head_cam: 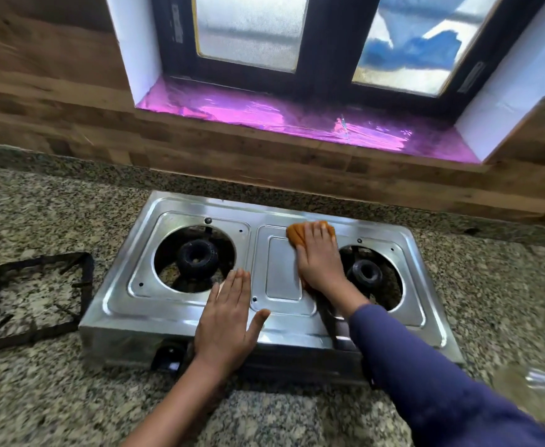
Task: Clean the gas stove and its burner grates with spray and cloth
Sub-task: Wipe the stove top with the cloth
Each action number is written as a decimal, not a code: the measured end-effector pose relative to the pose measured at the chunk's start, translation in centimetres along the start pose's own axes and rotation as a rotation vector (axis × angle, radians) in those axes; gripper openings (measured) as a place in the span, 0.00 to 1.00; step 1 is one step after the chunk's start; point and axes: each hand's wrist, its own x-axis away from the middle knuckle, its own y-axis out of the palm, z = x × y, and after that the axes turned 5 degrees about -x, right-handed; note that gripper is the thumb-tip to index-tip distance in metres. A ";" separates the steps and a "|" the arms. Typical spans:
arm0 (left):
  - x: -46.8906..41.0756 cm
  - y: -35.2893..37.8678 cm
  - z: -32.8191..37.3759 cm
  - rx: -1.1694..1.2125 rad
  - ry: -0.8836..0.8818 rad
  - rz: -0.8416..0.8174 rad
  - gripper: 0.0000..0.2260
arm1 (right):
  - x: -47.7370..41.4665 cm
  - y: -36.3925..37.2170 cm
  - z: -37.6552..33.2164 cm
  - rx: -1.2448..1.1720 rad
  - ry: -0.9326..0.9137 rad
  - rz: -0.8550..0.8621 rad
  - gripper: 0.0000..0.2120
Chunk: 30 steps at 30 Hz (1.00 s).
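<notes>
**Step in hand:** wiping the top plate of the gas stove (174,308) with the cloth (296,235).

**Position of parts.** The stove sits on the granite table (39,204) below a window sill. One burner grate (86,285) lies on the table just beside the stove's left edge; a second grate is not in view. The left burner (197,258) and right burner (365,272) are both exposed. No spray bottle can be identified. A blurred object (529,388) at the lower right is too indistinct to name.

**Hands.** The right hand (319,259) lies flat on the orange cloth, fingers straight and together. It presses the cloth onto the plate at the rear right of the raised centre panel (282,269), between the two burner wells. The left hand (229,321) is spread palm down on the stove's front edge, thumb out, holding nothing; it appears to brace the stove.

**Recommended procedure**
1. Hold palm pressure on the front edge so the steel body does not slide on the table.
2. Wipe in straight, overlapping passes from rear to front.
3. Follow the pressed ridges around the centre panel, where residue probably collects.
4. Work a folded cloth corner around the screw heads and well rims.
5. Keep loose cloth clear of the burners, where it could snag.
6. Clean the grate separately on the table
</notes>
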 end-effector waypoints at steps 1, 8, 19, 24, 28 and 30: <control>0.0 0.0 0.1 -0.011 0.003 -0.006 0.36 | -1.5 -0.1 -0.1 0.007 0.041 0.002 0.32; -0.1 0.2 0.1 -0.006 -0.004 0.014 0.36 | 5.8 -1.0 -0.5 -0.097 -0.314 -0.140 0.28; 0.0 0.1 0.2 -0.036 -0.012 0.014 0.37 | 10.6 -1.3 1.8 -0.177 -0.386 -0.179 0.30; 0.0 0.1 0.2 -0.054 -0.022 0.018 0.38 | 0.2 -0.4 -0.1 -0.022 0.040 0.047 0.29; 0.0 0.4 0.2 -0.067 -0.029 0.014 0.38 | -1.7 -0.4 -0.7 0.002 -0.003 -0.014 0.30; -0.1 0.5 0.2 -0.064 -0.034 0.015 0.38 | 0.1 -0.6 -1.0 -0.036 -0.163 -0.056 0.29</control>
